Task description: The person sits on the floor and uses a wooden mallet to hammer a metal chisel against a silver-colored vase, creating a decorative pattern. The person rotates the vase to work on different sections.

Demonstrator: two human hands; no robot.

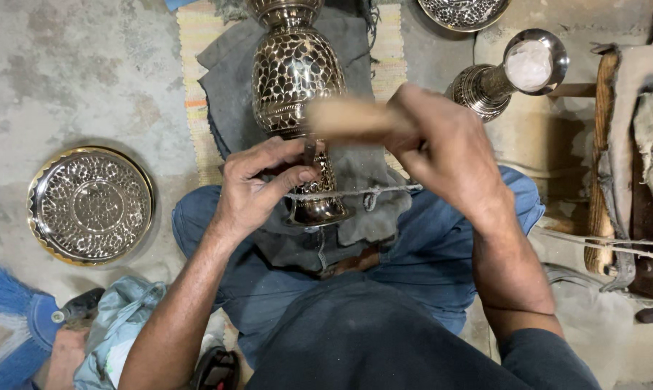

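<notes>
- One engraved brass vase [292, 72] lies across my lap on a grey cloth [355, 170], its foot toward me and its mouth pointing away.
- My left hand [258, 184] is curled at the vase's narrow stem, fingers pinching a small dark tool [309, 153] against the metal.
- My right hand [442, 148] is closed around one wooden handle [352, 118], blurred, just above the stem.
- One cord [355, 193] stretches across the vase's foot.
- One round engraved plate [90, 205] lies on the concrete floor [66, 72] to my left, well apart from the vase.
- A second plate [462, 12] shows in part at the top edge.
- One more brass vessel [507, 72] lies to my right, its open mouth showing white.
- One blue brush [12, 318] sits at the lower left corner.
</notes>
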